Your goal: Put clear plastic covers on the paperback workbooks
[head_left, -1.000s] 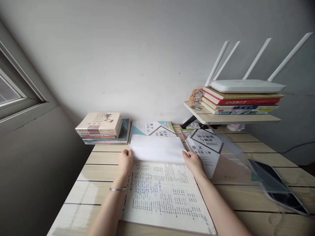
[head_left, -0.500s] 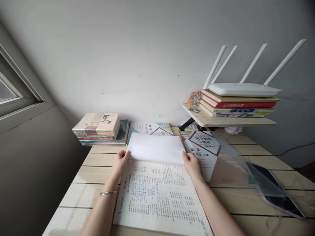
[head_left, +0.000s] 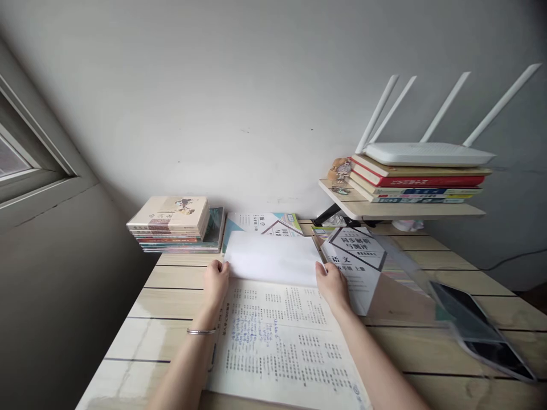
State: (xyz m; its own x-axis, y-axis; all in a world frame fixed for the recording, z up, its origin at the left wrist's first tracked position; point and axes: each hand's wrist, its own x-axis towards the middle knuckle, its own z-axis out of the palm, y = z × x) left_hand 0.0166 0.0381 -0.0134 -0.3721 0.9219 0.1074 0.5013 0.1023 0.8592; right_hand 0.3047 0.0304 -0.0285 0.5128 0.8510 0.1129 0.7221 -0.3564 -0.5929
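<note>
A blank white sheet of paper (head_left: 273, 259) stretches between my hands over the upper part of a printed test paper (head_left: 282, 341). My left hand (head_left: 217, 279) is closed on the sheet's left edge, with a silver bangle (head_left: 201, 331) on that wrist. At the opposite edge, my right hand (head_left: 333, 285) pinches the sheet between thumb and fingers. Rows of print and blue handwriting cover the test paper, which lies sideways on the table. Whether the white sheet is joined to it, I cannot tell. Just right of my right hand lies a grey-and-white workbook (head_left: 359, 267).
A stack of books (head_left: 171, 225) stands at the back left, beside another workbook (head_left: 260, 224) by the wall. On the right, a small raised shelf (head_left: 410, 210) bears books and a white router (head_left: 427, 154). Below it lies a phone (head_left: 474, 319) under a clear plastic sheet.
My left hand has shifted slightly right, its wrist turning inward. My right hand keeps its hold, and the white sheet stays almost in place.
</note>
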